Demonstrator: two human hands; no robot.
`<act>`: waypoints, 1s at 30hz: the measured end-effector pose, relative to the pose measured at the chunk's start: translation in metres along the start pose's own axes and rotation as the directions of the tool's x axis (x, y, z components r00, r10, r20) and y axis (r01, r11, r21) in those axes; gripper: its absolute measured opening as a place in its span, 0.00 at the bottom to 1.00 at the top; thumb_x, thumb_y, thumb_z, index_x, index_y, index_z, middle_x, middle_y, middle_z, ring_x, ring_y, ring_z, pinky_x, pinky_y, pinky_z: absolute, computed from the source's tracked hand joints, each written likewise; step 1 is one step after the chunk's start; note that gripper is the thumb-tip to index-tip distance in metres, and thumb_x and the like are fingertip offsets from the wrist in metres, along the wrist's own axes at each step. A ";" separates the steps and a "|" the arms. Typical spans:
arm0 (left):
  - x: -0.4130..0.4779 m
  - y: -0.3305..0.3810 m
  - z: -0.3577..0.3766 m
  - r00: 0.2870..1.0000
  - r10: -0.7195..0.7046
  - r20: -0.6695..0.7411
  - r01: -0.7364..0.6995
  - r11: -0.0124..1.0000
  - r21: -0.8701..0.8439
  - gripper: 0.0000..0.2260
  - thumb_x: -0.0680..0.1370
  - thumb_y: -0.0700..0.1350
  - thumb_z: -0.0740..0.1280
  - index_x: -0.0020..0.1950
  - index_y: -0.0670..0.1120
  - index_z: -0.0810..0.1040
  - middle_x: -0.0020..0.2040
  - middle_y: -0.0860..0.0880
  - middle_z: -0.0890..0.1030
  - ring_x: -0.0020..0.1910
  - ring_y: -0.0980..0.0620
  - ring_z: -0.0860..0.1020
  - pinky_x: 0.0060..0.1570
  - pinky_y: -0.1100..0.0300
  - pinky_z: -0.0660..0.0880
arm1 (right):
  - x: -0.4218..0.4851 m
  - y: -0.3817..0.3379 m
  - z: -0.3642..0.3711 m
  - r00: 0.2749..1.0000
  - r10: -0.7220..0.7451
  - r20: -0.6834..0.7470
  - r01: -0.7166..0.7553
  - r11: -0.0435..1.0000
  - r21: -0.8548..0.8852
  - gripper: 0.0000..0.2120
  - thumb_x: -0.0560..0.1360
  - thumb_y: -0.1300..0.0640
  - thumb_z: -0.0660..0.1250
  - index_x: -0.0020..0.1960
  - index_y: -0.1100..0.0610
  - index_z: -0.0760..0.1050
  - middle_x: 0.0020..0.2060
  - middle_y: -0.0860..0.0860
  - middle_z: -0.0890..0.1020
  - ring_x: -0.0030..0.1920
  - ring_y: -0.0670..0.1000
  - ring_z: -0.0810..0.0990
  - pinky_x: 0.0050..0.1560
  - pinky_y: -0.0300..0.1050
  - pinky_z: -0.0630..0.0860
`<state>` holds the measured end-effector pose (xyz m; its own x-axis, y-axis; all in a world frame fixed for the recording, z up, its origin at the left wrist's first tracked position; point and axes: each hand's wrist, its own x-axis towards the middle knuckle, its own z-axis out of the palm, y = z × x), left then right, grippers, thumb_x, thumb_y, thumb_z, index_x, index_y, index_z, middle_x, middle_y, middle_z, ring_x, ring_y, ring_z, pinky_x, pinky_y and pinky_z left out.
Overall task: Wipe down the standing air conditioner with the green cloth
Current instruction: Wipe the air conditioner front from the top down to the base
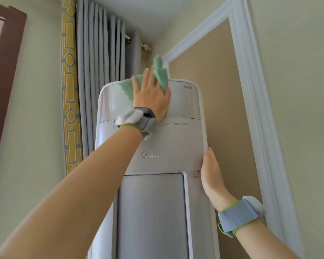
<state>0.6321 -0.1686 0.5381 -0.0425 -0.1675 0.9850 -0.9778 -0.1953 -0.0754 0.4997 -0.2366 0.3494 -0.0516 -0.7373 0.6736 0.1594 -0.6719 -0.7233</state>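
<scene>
The standing air conditioner (168,146) is a tall white and silver unit that fills the middle of the view. My left hand (151,96) presses the green and white cloth (161,75) flat against its glossy top panel, fingers spread over the cloth. Part of the cloth sticks up above the unit's top edge and part hangs down by my wrist. My right hand (210,174) rests on the unit's right side edge, lower down, with its fingers hidden behind the casing.
Grey curtains (99,53) with a yellow patterned border (70,90) hang behind the unit on the left. A tan wall panel with white moulding (251,90) stands close on the right. A dark wooden frame (6,71) is at the far left.
</scene>
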 end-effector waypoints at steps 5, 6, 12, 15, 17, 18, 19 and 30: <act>-0.097 0.030 0.021 0.608 0.785 0.116 -0.794 0.604 0.070 0.21 0.78 0.50 0.54 0.70 0.51 0.70 0.70 0.49 0.72 0.71 0.48 0.69 0.70 0.43 0.61 | 0.001 -0.002 0.002 0.999 -0.011 -0.045 0.010 1.000 -0.012 0.22 0.83 0.51 0.47 0.76 0.50 0.57 0.74 0.46 0.63 0.74 0.48 0.59 0.73 0.42 0.52; -0.099 0.024 0.018 0.587 0.795 0.154 -0.809 0.581 0.086 0.22 0.77 0.51 0.54 0.70 0.53 0.72 0.70 0.50 0.73 0.70 0.49 0.70 0.68 0.47 0.67 | 0.001 -0.002 0.002 0.999 -0.008 -0.040 0.007 1.000 -0.012 0.22 0.83 0.51 0.47 0.76 0.50 0.57 0.74 0.47 0.63 0.74 0.48 0.60 0.74 0.45 0.53; -0.002 -0.041 -0.009 1.000 -0.017 0.020 0.018 0.997 -0.078 0.24 0.82 0.53 0.46 0.78 0.49 0.51 0.79 0.49 0.51 0.78 0.48 0.49 0.74 0.41 0.45 | -0.003 0.000 -0.001 0.998 0.028 0.049 -0.026 0.999 -0.035 0.24 0.83 0.49 0.44 0.78 0.49 0.47 0.76 0.41 0.53 0.75 0.42 0.49 0.65 0.36 0.45; -0.013 -0.035 -0.002 0.994 -0.107 -0.015 0.105 0.991 -0.088 0.26 0.81 0.53 0.48 0.78 0.44 0.51 0.79 0.46 0.55 0.78 0.47 0.49 0.74 0.43 0.42 | -0.002 -0.001 0.003 0.999 0.017 0.043 -0.014 0.998 -0.058 0.25 0.82 0.48 0.46 0.78 0.50 0.45 0.77 0.43 0.52 0.76 0.44 0.48 0.67 0.38 0.45; -0.052 -0.009 0.014 0.976 0.215 -0.017 -0.215 0.977 0.000 0.26 0.81 0.53 0.51 0.78 0.47 0.54 0.78 0.46 0.57 0.78 0.47 0.53 0.74 0.43 0.45 | -0.003 -0.001 0.006 1.000 -0.001 0.020 0.003 0.997 -0.073 0.26 0.82 0.49 0.47 0.78 0.52 0.46 0.77 0.45 0.52 0.76 0.45 0.49 0.69 0.39 0.46; -0.076 0.002 0.019 0.910 0.414 0.022 -0.415 0.910 0.027 0.25 0.81 0.53 0.52 0.77 0.49 0.57 0.78 0.47 0.59 0.77 0.47 0.55 0.74 0.43 0.47 | -0.003 -0.002 0.007 1.000 -0.011 0.001 0.011 0.996 -0.088 0.26 0.82 0.50 0.48 0.78 0.53 0.46 0.77 0.46 0.53 0.76 0.46 0.49 0.69 0.38 0.46; -0.095 0.007 0.023 0.834 0.548 0.061 -0.551 0.833 0.052 0.24 0.81 0.54 0.52 0.77 0.51 0.59 0.77 0.49 0.60 0.77 0.47 0.58 0.74 0.43 0.49 | -0.003 -0.002 0.008 1.000 -0.016 -0.013 0.015 0.995 -0.103 0.26 0.82 0.51 0.48 0.78 0.54 0.47 0.77 0.47 0.53 0.76 0.46 0.50 0.68 0.37 0.46; -0.026 -0.074 -0.005 0.953 -0.302 -0.035 0.279 0.913 -0.297 0.25 0.81 0.51 0.50 0.76 0.41 0.55 0.75 0.42 0.60 0.76 0.42 0.55 0.74 0.41 0.50 | -0.011 -0.006 0.001 0.997 0.003 0.083 0.006 0.993 -0.119 0.26 0.83 0.49 0.45 0.78 0.53 0.42 0.77 0.45 0.48 0.76 0.45 0.46 0.73 0.44 0.44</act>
<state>0.7046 -0.1449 0.5187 0.2478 -0.0662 0.9665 -0.9657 0.0625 0.2519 0.5006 -0.2249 0.3467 0.0309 -0.7313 0.6814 0.0405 -0.6802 -0.7319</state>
